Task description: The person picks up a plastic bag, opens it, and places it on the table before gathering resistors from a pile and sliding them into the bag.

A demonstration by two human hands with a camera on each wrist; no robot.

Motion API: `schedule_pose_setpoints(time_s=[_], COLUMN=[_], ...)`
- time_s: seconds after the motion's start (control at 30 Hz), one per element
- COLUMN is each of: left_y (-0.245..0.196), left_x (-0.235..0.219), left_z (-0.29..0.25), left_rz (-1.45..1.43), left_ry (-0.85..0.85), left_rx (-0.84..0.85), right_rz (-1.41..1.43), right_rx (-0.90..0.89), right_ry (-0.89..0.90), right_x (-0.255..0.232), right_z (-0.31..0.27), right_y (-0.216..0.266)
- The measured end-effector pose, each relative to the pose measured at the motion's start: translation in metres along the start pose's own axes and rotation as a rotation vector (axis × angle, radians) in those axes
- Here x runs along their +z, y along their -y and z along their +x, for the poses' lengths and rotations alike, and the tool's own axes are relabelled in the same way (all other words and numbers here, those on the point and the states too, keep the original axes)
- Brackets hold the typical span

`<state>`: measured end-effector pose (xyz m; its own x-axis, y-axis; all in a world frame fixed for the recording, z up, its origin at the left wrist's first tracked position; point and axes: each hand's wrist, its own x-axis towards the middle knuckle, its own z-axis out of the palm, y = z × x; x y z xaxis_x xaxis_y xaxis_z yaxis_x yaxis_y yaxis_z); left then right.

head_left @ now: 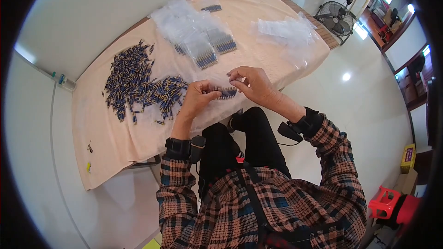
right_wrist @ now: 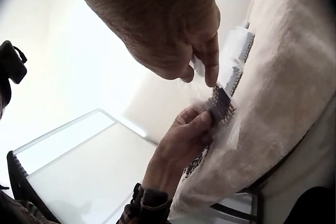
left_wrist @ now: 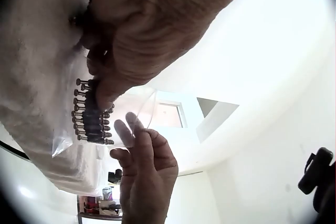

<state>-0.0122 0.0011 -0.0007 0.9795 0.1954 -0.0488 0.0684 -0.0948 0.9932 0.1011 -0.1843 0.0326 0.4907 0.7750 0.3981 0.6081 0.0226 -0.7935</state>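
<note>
At the table's near edge, my left hand pinches a clear plastic bag between thumb and fingers. Inside it lies a neat row of small dark-blue cylindrical parts with brass-coloured, pin-like ends; the left thumb lies over one end of the row. My right hand pinches the bag's loose, see-through edge, its fingertips showing through the film in the left wrist view. Left of the hands spreads a large loose pile of the same blue parts. Beyond them lie filled bags with similar rows.
A cream cloth covers the table. Flat clear bags lie at its right side, and a further short row of parts sits at the back. A floor fan stands past the right corner, a red stool at lower right.
</note>
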Motion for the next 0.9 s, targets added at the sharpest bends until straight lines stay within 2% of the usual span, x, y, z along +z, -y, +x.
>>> schedule_pose_setpoints(time_s=[0.47,0.57,0.73,0.83,0.9], left_y=[0.006,0.000,0.000,0.006,0.008], left_x=[-0.005,0.003,0.010,0.008,0.006], left_z=[-0.015,-0.019,-0.019,-0.019,-0.016], left_rz=[0.145,0.163,0.133,0.152,0.222], left_ry=[-0.017,-0.040,-0.051,-0.051,-0.039], left_rx=[0.077,0.099,0.116,0.126,0.154], right_rz=[-0.087,-0.003,0.027,-0.229,-0.268], right_rx=[-0.126,0.018,0.024,-0.028,-0.027], right_ry=[-0.020,-0.015,-0.085,-0.096,-0.074], right_x=[0.012,0.011,0.012,0.014,0.015], right_z=[-0.004,-0.006,-0.005,-0.004,-0.004], right_y=[0.011,0.012,0.018,0.021,0.025])
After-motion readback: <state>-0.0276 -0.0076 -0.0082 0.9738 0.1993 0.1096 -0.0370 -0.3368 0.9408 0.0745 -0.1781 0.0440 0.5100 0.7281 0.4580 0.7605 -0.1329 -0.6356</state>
